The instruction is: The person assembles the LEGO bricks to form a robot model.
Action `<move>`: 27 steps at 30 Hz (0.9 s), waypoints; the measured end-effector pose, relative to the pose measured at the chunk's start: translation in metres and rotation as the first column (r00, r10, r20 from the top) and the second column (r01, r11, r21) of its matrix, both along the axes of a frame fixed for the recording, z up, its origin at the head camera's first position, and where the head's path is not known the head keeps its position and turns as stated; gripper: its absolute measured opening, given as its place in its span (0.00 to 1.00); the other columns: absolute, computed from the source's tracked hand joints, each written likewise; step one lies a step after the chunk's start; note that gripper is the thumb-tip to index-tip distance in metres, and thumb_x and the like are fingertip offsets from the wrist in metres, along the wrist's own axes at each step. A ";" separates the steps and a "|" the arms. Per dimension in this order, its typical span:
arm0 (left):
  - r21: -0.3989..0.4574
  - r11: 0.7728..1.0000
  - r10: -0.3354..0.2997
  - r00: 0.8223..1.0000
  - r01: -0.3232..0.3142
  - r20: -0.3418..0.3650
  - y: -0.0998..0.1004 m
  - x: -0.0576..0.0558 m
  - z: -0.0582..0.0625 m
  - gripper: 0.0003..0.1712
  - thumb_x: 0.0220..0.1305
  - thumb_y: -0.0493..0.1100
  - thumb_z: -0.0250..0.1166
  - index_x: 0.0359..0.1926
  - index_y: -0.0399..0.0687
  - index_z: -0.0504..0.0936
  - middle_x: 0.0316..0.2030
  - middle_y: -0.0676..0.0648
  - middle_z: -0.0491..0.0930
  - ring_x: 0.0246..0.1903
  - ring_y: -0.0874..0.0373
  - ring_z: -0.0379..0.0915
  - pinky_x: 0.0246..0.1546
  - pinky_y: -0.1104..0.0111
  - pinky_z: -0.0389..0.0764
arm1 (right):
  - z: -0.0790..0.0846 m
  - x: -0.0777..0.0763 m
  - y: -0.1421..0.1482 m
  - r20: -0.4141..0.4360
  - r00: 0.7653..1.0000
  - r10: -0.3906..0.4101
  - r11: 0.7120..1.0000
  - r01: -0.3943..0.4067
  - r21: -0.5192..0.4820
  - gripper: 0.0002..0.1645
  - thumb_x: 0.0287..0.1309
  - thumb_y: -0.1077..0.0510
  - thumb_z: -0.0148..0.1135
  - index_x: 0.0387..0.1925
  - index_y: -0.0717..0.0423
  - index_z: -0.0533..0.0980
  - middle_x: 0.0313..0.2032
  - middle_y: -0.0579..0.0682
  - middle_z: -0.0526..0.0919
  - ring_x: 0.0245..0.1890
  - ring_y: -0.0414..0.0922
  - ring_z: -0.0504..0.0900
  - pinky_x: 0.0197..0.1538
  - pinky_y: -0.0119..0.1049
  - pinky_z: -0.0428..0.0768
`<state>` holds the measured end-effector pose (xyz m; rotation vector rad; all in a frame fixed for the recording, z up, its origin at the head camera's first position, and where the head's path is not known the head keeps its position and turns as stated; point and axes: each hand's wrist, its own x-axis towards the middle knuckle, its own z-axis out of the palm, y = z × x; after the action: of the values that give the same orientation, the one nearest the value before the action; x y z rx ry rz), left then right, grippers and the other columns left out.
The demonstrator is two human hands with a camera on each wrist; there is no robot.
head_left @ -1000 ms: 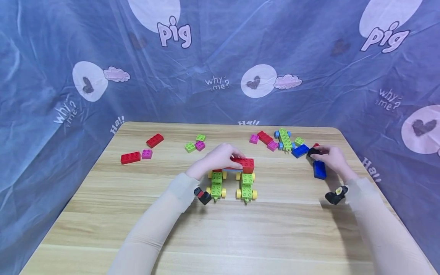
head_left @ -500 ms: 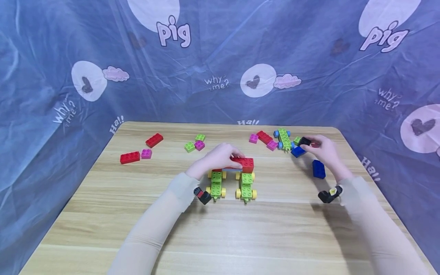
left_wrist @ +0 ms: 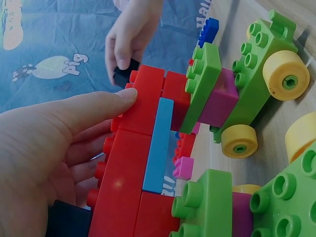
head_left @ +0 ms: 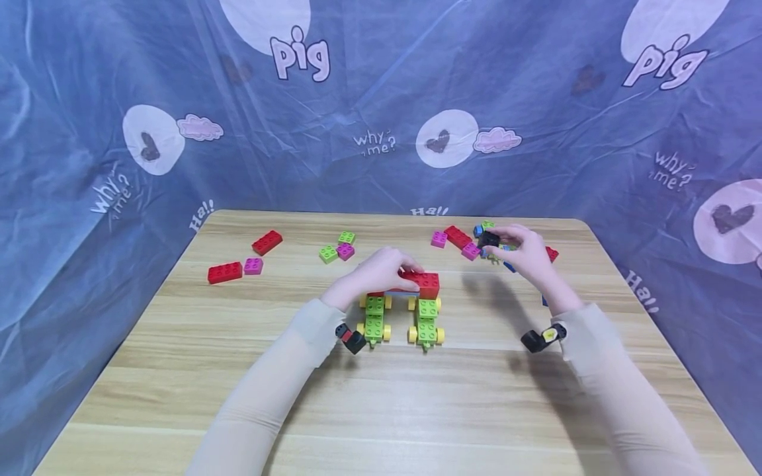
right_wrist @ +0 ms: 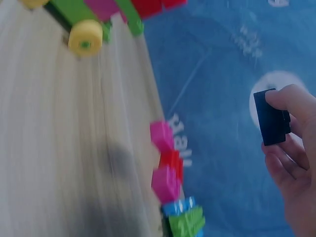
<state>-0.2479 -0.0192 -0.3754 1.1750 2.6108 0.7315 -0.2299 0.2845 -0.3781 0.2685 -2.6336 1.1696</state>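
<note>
My left hand (head_left: 387, 268) grips the red bricks (head_left: 428, 284) on top of a bridge-like build. In the left wrist view the thumb presses a red brick (left_wrist: 143, 101), and the other fingers lie along its studded side. Beneath the red bricks runs a flat blue piece (left_wrist: 159, 145). Two green wheeled bases (head_left: 374, 320) with yellow wheels carry the build. A dark block (left_wrist: 69, 219) shows at that view's lower edge. My right hand (head_left: 524, 251) pinches a black brick (right_wrist: 271, 117) between thumb and fingers, held above the table and in front of the blue-wheeled green base (head_left: 488, 225).
Red bricks (head_left: 225, 272), a magenta brick (head_left: 253, 266) and green bricks (head_left: 328, 254) lie at the back left. Another red brick (head_left: 458, 237) sits between magenta ones at the back right. Blue bricks (head_left: 544, 299) are mostly hidden by my right arm. A printed blue cloth (head_left: 381, 99) surrounds the table.
My right hand has lifted the black brick and carried it left, from beside the blue bricks to in front of the blue-wheeled base. My left hand has stayed in place.
</note>
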 end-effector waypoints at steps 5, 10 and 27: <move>0.008 1.000 0.001 1.000 -0.001 0.004 0.000 0.000 0.000 0.21 0.57 0.47 0.71 0.51 0.46 0.84 0.48 0.49 0.84 0.49 0.57 0.80 0.54 0.67 0.76 | 0.002 0.002 -0.020 0.014 0.998 0.053 0.998 -0.053 -0.038 0.26 0.54 0.54 0.71 0.54 0.61 0.78 0.52 0.59 0.79 0.47 0.45 0.81 0.50 0.26 0.76; 0.009 1.000 -0.002 1.000 0.002 -0.001 0.000 0.000 0.000 0.21 0.57 0.47 0.71 0.51 0.46 0.84 0.48 0.49 0.85 0.48 0.57 0.80 0.54 0.68 0.77 | 0.001 0.006 -0.037 0.040 0.993 0.107 0.993 -0.105 -0.049 0.25 0.53 0.54 0.71 0.53 0.59 0.79 0.48 0.59 0.82 0.43 0.43 0.80 0.50 0.49 0.76; 0.020 1.000 -0.008 1.000 0.008 0.007 0.001 0.000 0.000 0.20 0.57 0.46 0.71 0.51 0.45 0.84 0.47 0.48 0.85 0.48 0.57 0.81 0.53 0.68 0.77 | -0.006 0.018 -0.067 0.052 0.956 0.289 0.957 -0.288 -0.028 0.24 0.50 0.60 0.72 0.51 0.60 0.80 0.45 0.56 0.84 0.46 0.46 0.80 0.55 0.42 0.78</move>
<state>-0.2484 -0.0181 -0.3755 1.1854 2.5979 0.7605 -0.2123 0.2178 -0.3842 0.6440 -2.6944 1.3066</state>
